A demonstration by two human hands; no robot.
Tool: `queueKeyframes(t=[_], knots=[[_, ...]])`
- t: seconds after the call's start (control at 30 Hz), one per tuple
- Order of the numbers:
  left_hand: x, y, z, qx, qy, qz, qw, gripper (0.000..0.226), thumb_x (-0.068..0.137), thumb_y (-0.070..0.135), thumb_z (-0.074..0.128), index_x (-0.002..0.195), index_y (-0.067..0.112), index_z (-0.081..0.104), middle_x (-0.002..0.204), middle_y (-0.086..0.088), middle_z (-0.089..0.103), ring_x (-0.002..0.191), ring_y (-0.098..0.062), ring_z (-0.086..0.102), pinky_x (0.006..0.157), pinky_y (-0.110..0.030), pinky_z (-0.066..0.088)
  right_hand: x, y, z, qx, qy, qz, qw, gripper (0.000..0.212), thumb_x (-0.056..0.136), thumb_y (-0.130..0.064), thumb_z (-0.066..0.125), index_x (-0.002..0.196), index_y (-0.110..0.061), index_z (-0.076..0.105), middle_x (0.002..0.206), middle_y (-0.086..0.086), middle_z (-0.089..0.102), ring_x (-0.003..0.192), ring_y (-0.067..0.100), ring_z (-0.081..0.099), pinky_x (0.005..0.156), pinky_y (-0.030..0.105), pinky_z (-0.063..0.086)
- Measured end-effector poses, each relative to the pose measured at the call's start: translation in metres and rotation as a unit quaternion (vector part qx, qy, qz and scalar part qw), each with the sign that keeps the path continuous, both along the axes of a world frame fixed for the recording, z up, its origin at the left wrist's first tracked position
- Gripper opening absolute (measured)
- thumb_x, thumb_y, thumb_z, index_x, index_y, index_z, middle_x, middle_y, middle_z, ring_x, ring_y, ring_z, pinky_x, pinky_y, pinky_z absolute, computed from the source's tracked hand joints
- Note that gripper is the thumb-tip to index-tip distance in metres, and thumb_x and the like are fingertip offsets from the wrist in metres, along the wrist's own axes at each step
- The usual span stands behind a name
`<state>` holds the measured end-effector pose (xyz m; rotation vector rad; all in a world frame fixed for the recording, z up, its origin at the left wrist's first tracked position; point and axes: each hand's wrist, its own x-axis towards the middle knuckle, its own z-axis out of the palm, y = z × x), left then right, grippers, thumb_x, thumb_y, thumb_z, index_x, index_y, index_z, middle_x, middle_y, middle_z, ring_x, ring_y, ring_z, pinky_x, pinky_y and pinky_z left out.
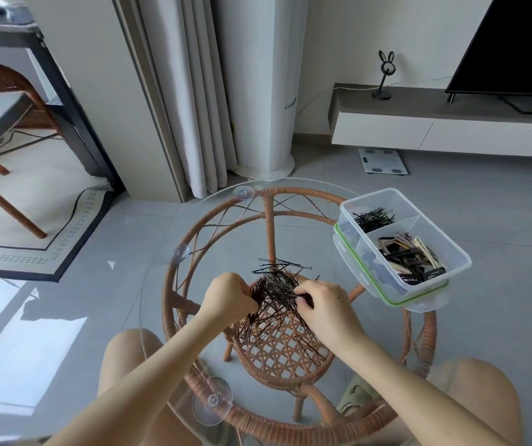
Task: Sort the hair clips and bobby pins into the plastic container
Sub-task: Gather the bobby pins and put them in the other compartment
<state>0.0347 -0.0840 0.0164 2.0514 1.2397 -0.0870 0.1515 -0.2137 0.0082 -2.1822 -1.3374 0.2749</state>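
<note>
A loose pile of dark bobby pins (275,294) lies on the round glass tabletop (161,284). My left hand (230,297) grips the pile's left side with curled fingers. My right hand (322,305) pinches a few pins at the pile's right side. A clear plastic container (451,249) with a divider stands at the table's right edge on its green-rimmed lid (396,300). Its far compartment holds black bobby pins (374,218). Its near compartment holds several flat hair clips (409,257) in black, brown and cream.
The glass top rests on a rattan frame (271,226) with suction cups (179,254). My bare knees show below the table. On the floor beyond are a white scale (382,160), a curtain, a TV stand (435,123) and a chair (4,123) at left.
</note>
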Motion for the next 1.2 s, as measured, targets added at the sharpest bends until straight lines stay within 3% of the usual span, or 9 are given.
queueKeyframes(t=[0.13, 0.37, 0.5, 0.63, 0.77, 0.9, 1.03, 1.13, 1.2], knots=[[-0.002, -0.001, 0.007, -0.034, -0.019, 0.015, 0.999, 0.013, 0.071, 0.005, 0.065, 0.079, 0.000, 0.074, 0.073, -0.016, 0.074, 0.053, -0.019, 0.061, 0.053, -0.023, 0.054, 0.009, -0.008, 0.018, 0.014, 0.001, -0.003, 1.000, 0.020, 0.083, -0.005, 0.059, 0.100, -0.005, 0.070, 0.095, 0.008, 0.073, 0.064, 0.002, 0.054, 0.061, 0.008, 0.041], [-0.008, 0.003, 0.026, -0.060, -0.067, 0.037, 0.995, 0.014, 0.072, 0.002, 0.065, 0.083, 0.002, 0.074, 0.080, -0.016, 0.075, 0.071, -0.024, 0.074, 0.061, -0.035, 0.061, 0.039, -0.021, 0.061, 0.066, 0.026, -0.036, 0.997, 0.017, 0.080, -0.006, 0.065, 0.095, -0.009, 0.072, 0.079, -0.006, 0.067, 0.058, -0.013, 0.056, 0.060, -0.004, 0.040], [-0.011, 0.008, 0.035, -0.065, -0.086, 0.056, 0.993, 0.013, 0.070, 0.003, 0.068, 0.081, 0.007, 0.073, 0.076, -0.012, 0.075, 0.065, -0.020, 0.073, 0.064, -0.046, 0.061, 0.085, -0.019, 0.079, 0.100, 0.020, -0.091, 0.991, 0.015, 0.078, -0.003, 0.065, 0.088, -0.012, 0.072, 0.061, -0.014, 0.059, 0.052, -0.014, 0.056, 0.054, 0.000, 0.040], [-0.012, 0.012, 0.044, -0.051, -0.086, 0.054, 0.993, 0.011, 0.070, 0.004, 0.070, 0.077, 0.011, 0.073, 0.073, -0.005, 0.074, 0.050, -0.007, 0.066, 0.062, -0.031, 0.062, 0.143, -0.006, 0.084, 0.048, -0.032, -0.109, 0.992, 0.014, 0.079, -0.003, 0.062, 0.090, -0.005, 0.071, 0.068, 0.002, 0.065, 0.043, 0.003, 0.055, 0.058, 0.017, 0.045], [-0.013, 0.017, 0.054, -0.065, -0.100, 0.053, 0.991, 0.013, 0.070, 0.003, 0.071, 0.070, 0.016, 0.070, 0.072, -0.005, 0.074, 0.047, -0.004, 0.066, 0.057, -0.018, 0.059, 0.188, 0.019, 0.080, -0.070, -0.116, -0.074, 0.988, 0.017, 0.080, -0.005, 0.060, 0.093, -0.006, 0.071, 0.099, 0.013, 0.071, 0.088, 0.028, 0.063, 0.083, 0.031, 0.044], [-0.004, 0.022, 0.067, -0.074, -0.125, 0.058, 0.988, 0.015, 0.069, 0.001, 0.073, 0.070, 0.016, 0.070, 0.073, -0.005, 0.074, 0.052, -0.009, 0.069, 0.057, -0.015, 0.058, 0.201, 0.044, 0.072, -0.196, -0.119, 0.038, 0.973, 0.017, 0.080, -0.008, 0.063, 0.092, -0.014, 0.073, 0.101, 0.006, 0.071, 0.093, 0.021, 0.062, 0.083, 0.027, 0.044], [0.018, 0.024, 0.084, -0.073, -0.142, 0.041, 0.986, 0.020, 0.069, 0.001, 0.073, 0.066, 0.021, 0.068, 0.070, -0.003, 0.074, 0.058, -0.015, 0.070, 0.069, -0.024, 0.060, 0.207, 0.052, 0.064, -0.244, -0.088, 0.062, 0.964, 0.027, 0.077, -0.010, 0.067, 0.101, -0.023, 0.071, 0.101, -0.003, 0.070, 0.091, 0.015, 0.061, 0.084, 0.030, 0.048], [0.048, 0.029, 0.096, -0.062, -0.158, 0.012, 0.985, 0.017, 0.068, 0.000, 0.073, 0.064, 0.016, 0.071, 0.059, 0.006, 0.072, 0.062, -0.020, 0.071, 0.078, -0.037, 0.060, 0.213, 0.045, 0.068, -0.222, -0.086, 0.038, 0.971, 0.027, 0.081, -0.009, 0.061, 0.103, -0.023, 0.071, 0.084, -0.010, 0.066, 0.076, 0.008, 0.056, 0.069, 0.023, 0.043], [0.073, 0.030, 0.105, -0.042, -0.169, -0.016, 0.985, 0.015, 0.069, 0.000, 0.071, 0.066, 0.015, 0.070, 0.071, -0.007, 0.075, 0.063, -0.022, 0.070, 0.081, -0.041, 0.059, 0.218, 0.037, 0.069, -0.182, -0.094, 0.009, 0.979, 0.026, 0.083, -0.010, 0.057, 0.101, -0.022, 0.071, 0.097, -0.001, 0.072, 0.085, 0.015, 0.062, 0.077, 0.026, 0.047]])
